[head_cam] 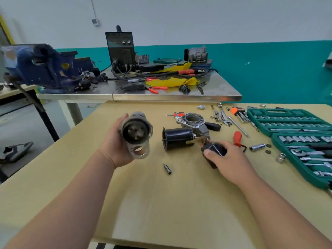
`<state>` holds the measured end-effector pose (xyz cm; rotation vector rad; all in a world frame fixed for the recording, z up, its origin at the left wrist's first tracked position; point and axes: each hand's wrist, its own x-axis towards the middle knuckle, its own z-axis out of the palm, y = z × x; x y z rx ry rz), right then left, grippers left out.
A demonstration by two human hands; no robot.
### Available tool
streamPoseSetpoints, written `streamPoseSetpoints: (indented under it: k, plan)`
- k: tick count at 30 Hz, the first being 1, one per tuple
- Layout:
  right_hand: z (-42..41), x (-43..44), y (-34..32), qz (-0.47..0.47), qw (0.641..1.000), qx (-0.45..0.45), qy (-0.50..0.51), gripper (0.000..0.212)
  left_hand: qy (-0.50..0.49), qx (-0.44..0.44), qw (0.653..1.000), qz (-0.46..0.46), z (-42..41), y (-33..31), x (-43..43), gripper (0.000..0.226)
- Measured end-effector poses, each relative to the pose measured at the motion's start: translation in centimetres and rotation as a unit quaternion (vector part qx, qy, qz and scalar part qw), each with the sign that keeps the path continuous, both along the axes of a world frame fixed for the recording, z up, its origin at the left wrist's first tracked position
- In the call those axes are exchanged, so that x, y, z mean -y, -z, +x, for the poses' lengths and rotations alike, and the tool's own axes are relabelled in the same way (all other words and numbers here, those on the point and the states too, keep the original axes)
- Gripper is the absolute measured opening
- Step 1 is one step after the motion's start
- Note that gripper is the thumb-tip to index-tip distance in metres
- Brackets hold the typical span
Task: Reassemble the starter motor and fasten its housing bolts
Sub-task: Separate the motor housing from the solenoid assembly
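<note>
Two hands: both of yours hold a piece of the starter motor over the pale yellow wooden tabletop.
Left hand: your left hand wraps its fingers round the silver-grey metal end housing. You hold it clear of the top, with its dark round bore turned toward you and its holed mounting ear pointing down.
Right hand: your right hand grips the short black cylindrical part, thumb across its near side. You cannot tell whether the part rests on the wood.
Motor body: the black cylindrical motor body lies on its side between your hands. Its flared open end faces left, and its right end is just beside the part you grip.
Nose casting: the cast aluminium nose housing sits right against the far side of the motor body, round opening up.
Loose bits: a small dark socket lies nearer you, apart from the body. A red-handled screwdriver lies just beyond your right hand.
Tool case: the open green socket set case fills the right edge, with an orange-holdered hex key set to its left.
Behind: a steel bench carries a blue vise and a black welder box.
</note>
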<state>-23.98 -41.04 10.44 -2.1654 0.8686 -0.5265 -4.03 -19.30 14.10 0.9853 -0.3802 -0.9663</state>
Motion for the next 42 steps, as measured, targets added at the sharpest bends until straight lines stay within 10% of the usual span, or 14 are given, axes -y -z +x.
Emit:
streamPoseSetpoints:
  k: [3,8,13,17,20,22,30,36,42]
  plan:
    - [0.1,-0.4,-0.7,0.235,0.958,0.158,0.041,0.034,-0.015,-0.036,0.993,-0.108,-2.2,-1.4,1.3,0.03]
    - [-0.1,-1.7,-1.6,0.625,0.71,0.324,0.003,0.037,-0.074,-0.111,0.969,-0.207,-6.1,-0.1,3.5,0.013]
    - [0.0,-3.9,-1.5,0.676,0.692,0.253,0.0,0.056,-0.102,-0.004,0.975,-0.197,-8.9,2.5,5.8,0.016]
    - [0.9,-5.6,-0.7,0.728,0.639,0.249,0.005,0.055,-0.108,0.215,0.958,-0.153,-10.6,3.5,6.3,0.047]
    - [1.0,-6.0,-1.4,0.768,0.568,0.289,-0.066,0.063,-0.081,0.481,0.869,-0.078,-11.2,4.2,6.1,0.054]
    - [1.0,-5.5,-1.7,0.759,0.562,0.319,-0.072,0.063,-0.092,0.577,0.811,-0.008,-10.8,4.4,5.8,0.054]
    - [2.0,-3.2,-1.1,0.681,0.64,0.354,0.031,0.061,-0.027,0.495,0.861,0.116,-9.9,4.7,5.1,0.099]
    - [2.0,-1.8,-0.4,0.589,0.671,0.433,0.126,0.062,-0.1,0.411,0.896,0.136,-10.7,4.9,5.8,0.043]
    - [2.1,-1.8,-0.4,0.554,0.704,0.423,0.137,0.055,-0.076,0.287,0.95,0.101,-11.7,5.9,6.7,0.07]
